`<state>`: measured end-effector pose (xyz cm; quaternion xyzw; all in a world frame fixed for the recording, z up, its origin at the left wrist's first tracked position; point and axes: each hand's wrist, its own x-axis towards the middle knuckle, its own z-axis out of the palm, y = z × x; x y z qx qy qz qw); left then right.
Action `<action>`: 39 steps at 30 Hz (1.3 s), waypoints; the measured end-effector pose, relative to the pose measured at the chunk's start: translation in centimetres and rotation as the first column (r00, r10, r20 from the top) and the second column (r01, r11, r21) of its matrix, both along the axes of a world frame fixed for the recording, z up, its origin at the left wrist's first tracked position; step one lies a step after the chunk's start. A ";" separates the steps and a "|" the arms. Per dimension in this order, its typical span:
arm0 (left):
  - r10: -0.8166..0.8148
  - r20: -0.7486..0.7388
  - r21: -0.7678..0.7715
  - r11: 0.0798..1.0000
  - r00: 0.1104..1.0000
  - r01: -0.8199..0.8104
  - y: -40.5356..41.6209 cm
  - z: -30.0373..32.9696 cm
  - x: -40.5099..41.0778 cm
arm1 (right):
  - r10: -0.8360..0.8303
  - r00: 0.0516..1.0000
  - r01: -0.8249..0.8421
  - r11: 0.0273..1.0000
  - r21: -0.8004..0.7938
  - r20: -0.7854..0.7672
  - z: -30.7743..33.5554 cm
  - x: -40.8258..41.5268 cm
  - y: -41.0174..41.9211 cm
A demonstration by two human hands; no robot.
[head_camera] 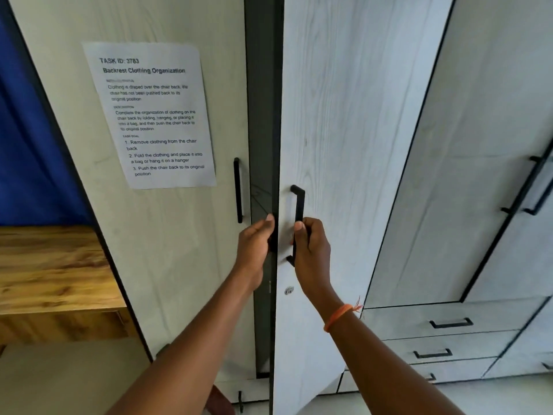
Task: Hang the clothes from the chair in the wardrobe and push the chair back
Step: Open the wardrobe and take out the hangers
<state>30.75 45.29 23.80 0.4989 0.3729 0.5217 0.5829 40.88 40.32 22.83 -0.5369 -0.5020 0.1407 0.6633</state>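
While the right hand (311, 253) curls its fingers around the black bar handle (297, 223) of the right wardrobe door (344, 145), that pale wood-grain door stands slightly ajar. The left hand (256, 244) grips the door's inner edge at the dark gap. A printed sheet (149, 115) hangs on the left door (134, 235).

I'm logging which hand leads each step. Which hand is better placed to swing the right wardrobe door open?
The right hand. It already grips the black handle of the right door, which stands ajar. The left hand only holds that door's edge at the gap.
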 end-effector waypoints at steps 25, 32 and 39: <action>-0.666 -0.297 0.171 0.668 0.684 0.725 -17.0 0.8 12.0 | -0.673 0.696 0.700 0.714 0.026 -0.251 0.8 11.5 -18.5; -0.590 -0.320 0.195 0.725 0.741 0.661 -15.5 0.7 10.9 | -0.791 0.576 0.805 0.592 -0.022 -0.209 0.3 9.9 -17.7; -0.347 -0.275 0.187 0.895 0.897 0.404 -9.3 0.2 7.5 | -0.780 0.626 0.779 0.626 0.026 0.031 0.3 4.2 -12.7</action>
